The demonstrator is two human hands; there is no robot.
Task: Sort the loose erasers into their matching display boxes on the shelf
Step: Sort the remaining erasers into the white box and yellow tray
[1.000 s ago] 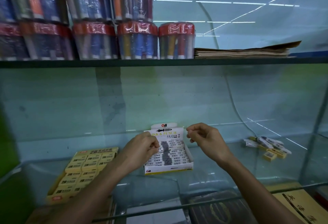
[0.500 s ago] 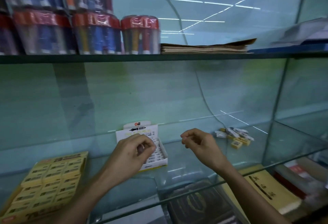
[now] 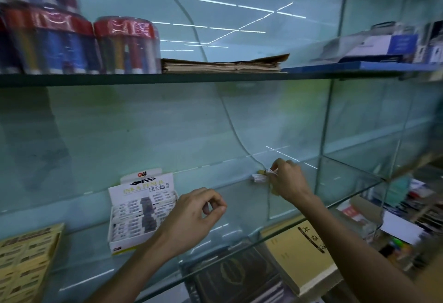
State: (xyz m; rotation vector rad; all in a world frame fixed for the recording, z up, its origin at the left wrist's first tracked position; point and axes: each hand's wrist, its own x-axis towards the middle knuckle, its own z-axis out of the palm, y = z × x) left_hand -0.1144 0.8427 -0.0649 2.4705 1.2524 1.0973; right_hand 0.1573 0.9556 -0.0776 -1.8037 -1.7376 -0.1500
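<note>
Head view: your right hand (image 3: 286, 180) pinches white paper-sleeved loose erasers (image 3: 260, 178); your left hand (image 3: 196, 216), loosely curled and empty, hovers beside the white cardboard display box (image 3: 141, 209), nearly full. Sorting remains unfinished.

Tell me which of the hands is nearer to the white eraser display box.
Left. The left hand hovers just right of the white eraser display box, fingers loosely curled. The right hand is further right, on the loose erasers.

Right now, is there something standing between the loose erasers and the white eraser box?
Nothing visible. The glass shelf is bare between the loose erasers, which the right hand is picking, and the white eraser box. The left hand hovers there, holding nothing.
</note>
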